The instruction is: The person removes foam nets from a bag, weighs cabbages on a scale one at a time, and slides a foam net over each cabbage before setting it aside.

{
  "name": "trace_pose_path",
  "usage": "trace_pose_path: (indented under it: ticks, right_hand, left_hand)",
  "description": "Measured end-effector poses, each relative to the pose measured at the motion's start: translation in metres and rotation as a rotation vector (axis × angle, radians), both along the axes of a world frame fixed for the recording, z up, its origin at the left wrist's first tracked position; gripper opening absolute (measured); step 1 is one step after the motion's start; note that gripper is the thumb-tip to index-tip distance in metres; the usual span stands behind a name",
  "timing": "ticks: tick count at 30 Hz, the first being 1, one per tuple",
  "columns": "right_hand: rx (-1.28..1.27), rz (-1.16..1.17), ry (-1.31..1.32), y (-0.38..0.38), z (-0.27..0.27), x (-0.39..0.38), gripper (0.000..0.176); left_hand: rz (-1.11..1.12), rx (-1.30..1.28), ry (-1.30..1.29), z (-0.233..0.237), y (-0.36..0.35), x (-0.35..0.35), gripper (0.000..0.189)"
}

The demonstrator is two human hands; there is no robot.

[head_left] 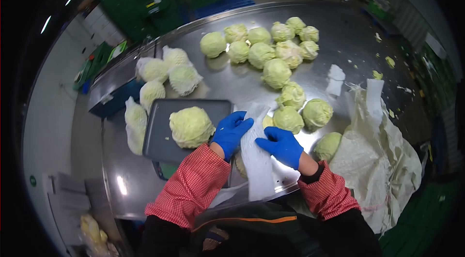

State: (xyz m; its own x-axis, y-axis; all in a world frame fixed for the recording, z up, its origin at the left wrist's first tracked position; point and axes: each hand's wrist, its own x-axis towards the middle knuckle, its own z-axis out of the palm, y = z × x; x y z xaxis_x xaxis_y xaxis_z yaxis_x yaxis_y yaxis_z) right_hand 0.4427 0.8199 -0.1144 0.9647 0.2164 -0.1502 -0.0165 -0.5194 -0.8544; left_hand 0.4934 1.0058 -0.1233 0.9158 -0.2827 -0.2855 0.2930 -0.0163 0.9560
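Both my hands wear blue gloves and hold a white foam net sleeve (256, 160) over the steel table (232, 83). My left hand (230, 131) grips the sleeve's upper left edge. My right hand (282, 146) pinches its right edge. A cabbage (191, 126) sits on a dark tray (160, 136) just left of my left hand. A bare cabbage (287, 119) lies right behind the sleeve.
Several bare cabbages (264, 46) are piled at the table's far middle. Cabbages wrapped in net sleeves (167, 75) lie at the far left. A large white sack (382, 160) lies at the right. Green crates (145, 0) stand beyond the table.
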Motion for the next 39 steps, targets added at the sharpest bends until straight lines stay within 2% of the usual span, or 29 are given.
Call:
trace_pose_path:
  ticks: [2, 4, 6, 7, 9, 10, 11, 12, 15, 17, 18, 19, 20, 21, 22, 23, 26, 27, 30, 31, 32, 34, 35, 36, 38, 39]
  right_hand:
    - [0.167, -0.152, -0.053, 0.007, 0.01, 0.001, 0.039]
    - [0.256, -0.174, -0.142, 0.012, 0.025, 0.006, 0.056]
    - [0.053, -0.103, -0.327, 0.03, 0.022, 0.009, 0.045]
    - [0.058, -0.103, -0.267, 0.037, 0.019, 0.005, 0.04]
    - [0.062, -0.07, -0.147, 0.058, 0.013, -0.007, 0.031]
    - [0.104, -0.148, -0.269, 0.068, 0.009, -0.013, 0.02]
    - [-0.018, -0.093, -0.384, 0.073, 0.008, -0.018, 0.017]
    - [-0.138, -0.039, -0.5, 0.077, 0.009, -0.02, 0.013]
    - [-0.435, 0.083, -0.972, 0.091, 0.034, -0.016, 0.008]
    - [-0.137, 0.229, -0.832, 0.1, 0.04, -0.024, 0.006]
    - [0.008, 0.292, -0.752, 0.105, 0.042, -0.03, 0.006]
    - [0.238, 0.335, -0.435, 0.11, 0.044, -0.039, 0.007]
    - [0.354, 0.253, -0.176, 0.115, 0.044, -0.037, 0.008]
    - [0.46, 0.162, 0.081, 0.118, 0.045, -0.033, 0.008]
    - [0.559, 0.066, 0.336, 0.119, 0.046, -0.03, 0.009]
    - [0.829, 0.098, 0.565, 0.109, 0.016, -0.024, 0.009]
    - [0.535, 0.535, 0.694, 0.118, 0.016, -0.035, 0.024]
    - [0.419, 0.673, 0.752, 0.124, 0.017, -0.036, 0.036]
    - [0.412, 0.661, 0.798, 0.124, 0.01, -0.021, 0.033]
    - [0.512, 0.619, 0.811, 0.119, 0.009, -0.015, 0.04]
    - [0.754, 0.453, 0.751, 0.119, 0.006, -0.015, 0.044]
    - [1.082, 0.287, 0.705, 0.116, 0.008, -0.005, 0.043]
    - [1.185, 0.23, 0.709, 0.111, 0.008, 0.003, 0.036]
    - [1.227, 0.253, 0.73, 0.103, 0.01, 0.009, 0.031]
    - [1.001, 0.196, 0.677, 0.098, 0.02, 0.015, 0.026]
    - [0.805, 0.176, 0.603, 0.096, 0.019, 0.022, 0.024]
  left_hand:
    - [0.04, -0.068, 0.084, -0.002, 0.016, -0.01, 0.034]
    - [-0.027, 0.053, -0.002, 0.003, 0.024, -0.025, 0.024]
    - [-0.135, 0.17, -0.164, 0.005, 0.031, -0.038, 0.016]
    - [-0.236, 0.294, -0.384, -0.016, 0.04, -0.043, 0.017]
    - [-0.127, 0.07, -0.31, -0.067, 0.058, -0.064, 0.016]
    - [-0.088, -0.046, -0.283, -0.079, 0.063, -0.071, 0.016]
    - [-0.039, -0.022, -0.164, -0.053, 0.068, -0.081, 0.013]
    - [-0.011, -0.027, -0.124, -0.059, 0.074, -0.085, 0.012]
    - [0.084, -0.088, -0.003, -0.122, 0.084, -0.095, 0.014]
    - [0.125, -0.162, 0.008, -0.176, 0.089, -0.099, 0.016]
    - [0.166, -0.141, -0.062, -0.179, 0.089, -0.101, 0.016]
    - [0.209, -0.116, -0.132, -0.181, 0.089, -0.102, 0.016]
    - [0.252, -0.087, -0.2, -0.183, 0.089, -0.103, 0.015]
    - [0.373, -0.244, -0.079, -0.171, 0.086, -0.101, 0.016]
    - [0.399, -0.364, -0.006, -0.158, 0.092, -0.102, 0.02]
    - [0.432, -0.486, 0.067, -0.125, 0.098, -0.101, 0.023]
    - [0.452, -0.778, 0.198, -0.033, 0.109, -0.102, 0.043]
    - [0.44, -0.864, 0.48, -0.019, 0.111, -0.104, 0.045]
    - [0.087, -1.373, 0.516, -0.028, 0.126, -0.105, 0.045]
    - [0.097, -1.417, 0.564, -0.028, 0.126, -0.104, 0.042]
    - [0.177, -1.234, 0.561, -0.031, 0.127, -0.102, 0.041]
    - [0.329, -0.864, 0.539, -0.041, 0.13, -0.101, 0.038]
    - [0.18, -0.779, 0.567, -0.011, 0.141, -0.107, 0.033]
    - [0.071, -0.599, 0.452, -0.002, 0.153, -0.106, 0.033]
    - [-0.147, -0.238, 0.216, 0.009, 0.175, -0.101, 0.034]
    - [-0.252, -0.059, 0.097, 0.012, 0.184, -0.098, 0.035]
